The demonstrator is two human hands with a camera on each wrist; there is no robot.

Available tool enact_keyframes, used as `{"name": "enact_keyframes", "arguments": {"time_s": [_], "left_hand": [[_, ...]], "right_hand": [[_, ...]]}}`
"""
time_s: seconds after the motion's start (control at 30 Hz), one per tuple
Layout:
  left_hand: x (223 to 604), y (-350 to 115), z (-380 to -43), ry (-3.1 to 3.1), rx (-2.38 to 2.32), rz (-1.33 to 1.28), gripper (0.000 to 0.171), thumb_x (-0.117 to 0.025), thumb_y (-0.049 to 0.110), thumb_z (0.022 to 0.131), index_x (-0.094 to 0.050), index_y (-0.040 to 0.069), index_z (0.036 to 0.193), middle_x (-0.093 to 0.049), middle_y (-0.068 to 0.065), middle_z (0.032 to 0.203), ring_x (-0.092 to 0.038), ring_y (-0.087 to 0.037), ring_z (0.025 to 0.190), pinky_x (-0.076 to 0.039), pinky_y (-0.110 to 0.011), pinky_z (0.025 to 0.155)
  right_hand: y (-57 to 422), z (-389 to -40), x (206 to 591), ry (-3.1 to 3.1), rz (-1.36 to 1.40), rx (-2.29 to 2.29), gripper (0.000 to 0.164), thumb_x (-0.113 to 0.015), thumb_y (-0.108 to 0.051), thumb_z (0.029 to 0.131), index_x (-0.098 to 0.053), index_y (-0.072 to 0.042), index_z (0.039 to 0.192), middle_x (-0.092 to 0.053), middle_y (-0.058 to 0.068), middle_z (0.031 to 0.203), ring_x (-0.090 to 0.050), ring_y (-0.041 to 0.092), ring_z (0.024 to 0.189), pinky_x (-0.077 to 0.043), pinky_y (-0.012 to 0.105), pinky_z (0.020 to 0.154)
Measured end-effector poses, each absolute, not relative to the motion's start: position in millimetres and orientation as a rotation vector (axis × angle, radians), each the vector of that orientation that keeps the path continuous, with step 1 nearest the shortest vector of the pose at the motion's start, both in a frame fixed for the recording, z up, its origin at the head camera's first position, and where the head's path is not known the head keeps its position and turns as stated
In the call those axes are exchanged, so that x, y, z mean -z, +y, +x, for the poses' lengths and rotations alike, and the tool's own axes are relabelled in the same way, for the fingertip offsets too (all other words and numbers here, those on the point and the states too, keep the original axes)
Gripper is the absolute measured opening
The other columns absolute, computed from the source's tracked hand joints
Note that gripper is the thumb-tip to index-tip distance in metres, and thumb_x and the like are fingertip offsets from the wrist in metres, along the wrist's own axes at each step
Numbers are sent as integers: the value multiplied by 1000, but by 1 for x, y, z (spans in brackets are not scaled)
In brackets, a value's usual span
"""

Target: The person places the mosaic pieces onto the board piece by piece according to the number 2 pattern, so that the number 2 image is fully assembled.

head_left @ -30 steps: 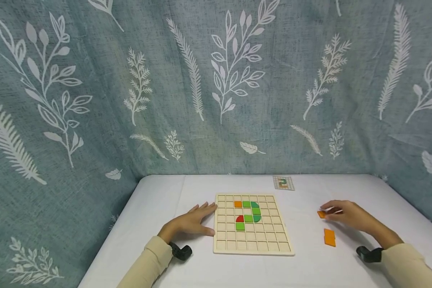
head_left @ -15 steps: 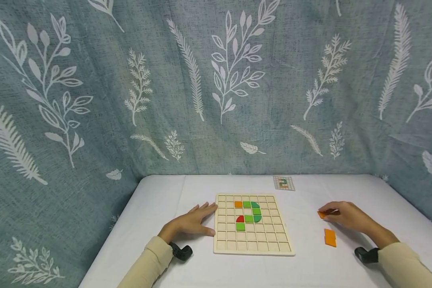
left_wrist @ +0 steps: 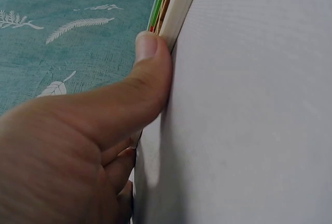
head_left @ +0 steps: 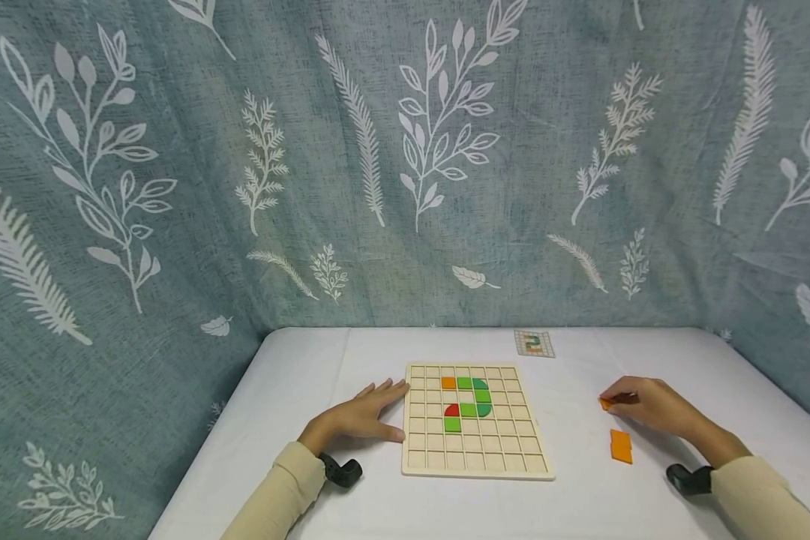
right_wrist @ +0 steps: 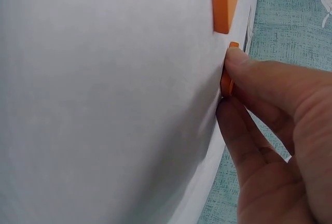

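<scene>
A pale wooden grid board (head_left: 469, 475) lies on the table, with orange, green, teal and red tiles set in its cells in a curve like a "2". My left hand (head_left: 359, 414) lies spread at the board's left side, its thumb and fingertips against the edge. In the left wrist view the thumb (left_wrist: 148, 53) meets the board's side. My right hand (head_left: 658, 406), right of the board, pinches a small orange tile (right_wrist: 226, 83) between thumb and fingers, close over the tablecloth. Its fingers hide most of that tile in the head view.
More orange tiles (head_left: 621, 447) lie on the white tablecloth (head_left: 580, 510), nearer me than the right hand. A small pattern card (head_left: 534, 343) lies behind the board. A leaf-patterned curtain (head_left: 405, 165) hangs behind the table.
My right fingers have shifted slightly on the orange tile, and less of it shows than a second ago. The left hand and the tiles on the board have stayed put.
</scene>
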State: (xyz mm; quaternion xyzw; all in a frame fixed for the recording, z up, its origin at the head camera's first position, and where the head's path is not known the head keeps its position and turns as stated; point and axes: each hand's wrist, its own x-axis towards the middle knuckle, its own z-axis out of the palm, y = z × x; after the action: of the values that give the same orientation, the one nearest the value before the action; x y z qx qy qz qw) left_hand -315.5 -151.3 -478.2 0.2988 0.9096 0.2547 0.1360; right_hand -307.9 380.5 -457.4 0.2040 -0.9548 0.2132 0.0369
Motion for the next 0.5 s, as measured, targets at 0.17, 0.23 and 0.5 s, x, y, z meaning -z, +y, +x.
{"name": "enact_keyframes", "arguments": {"time_s": [0.17,0.23,0.5], "left_hand": [[478,-152,-315,2634,-740,863,96,-72,52,87,-23,15,160,-19,-2,168,-8,-25,157,-3,-48,129],[478,-152,-315,2634,-741,861,96,-73,52,87,-23,15,160,-19,-1,168,-8,-24,157,-3,-48,129],[479,-152,-316,2634,-732,859,96,-72,53,87,-23,16,161,-19,0,168,-8,-23,157,-3,-47,129]], "right_hand": [[381,-310,458,-2935,631,-633,20,-79,-12,84,-77,-12,103,-74,-1,100,-66,5,87,-57,19,73],[381,-311,459,-2940,632,-629,20,-79,-12,84,-77,-12,103,-73,-1,100,-66,5,86,-56,20,73],[379,-312,457,-2968,619,-620,21,-79,-15,84,-75,-9,104,-72,1,101,-62,3,83,-55,21,71]]}}
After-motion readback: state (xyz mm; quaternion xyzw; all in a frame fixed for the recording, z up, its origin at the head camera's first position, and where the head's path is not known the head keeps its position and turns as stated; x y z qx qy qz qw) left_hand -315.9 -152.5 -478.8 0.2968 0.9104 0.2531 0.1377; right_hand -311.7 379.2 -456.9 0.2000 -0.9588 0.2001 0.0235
